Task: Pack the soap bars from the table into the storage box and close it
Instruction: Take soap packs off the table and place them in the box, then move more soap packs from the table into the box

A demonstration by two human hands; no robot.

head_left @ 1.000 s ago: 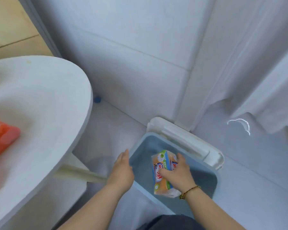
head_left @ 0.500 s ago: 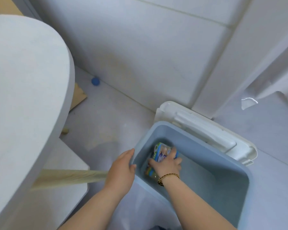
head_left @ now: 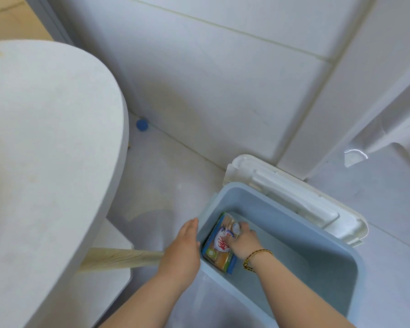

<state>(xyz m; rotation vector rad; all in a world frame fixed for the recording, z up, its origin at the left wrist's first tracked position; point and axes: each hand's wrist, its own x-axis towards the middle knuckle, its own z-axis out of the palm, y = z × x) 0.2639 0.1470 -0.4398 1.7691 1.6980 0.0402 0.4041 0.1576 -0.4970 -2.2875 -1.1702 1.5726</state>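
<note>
change: soap pack [head_left: 219, 242] now lies on the storage box [head_left: 336, 256] floor, lower than before.
right hand [head_left: 243, 242]: fingers pressed on it.
left hand [head_left: 182, 249]: flat, steadying the rim.
meaning: release next.

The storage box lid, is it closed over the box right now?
No, the white lid stands swung back behind the open blue storage box, while the right hand presses a soap pack inside.

- Soap pack [head_left: 219, 245]: orange and blue wrapper, lying at the bottom of the box, by its left wall.
- Storage box [head_left: 336, 247]: blue, open, its white lid [head_left: 294, 197] tipped back behind it.
</note>
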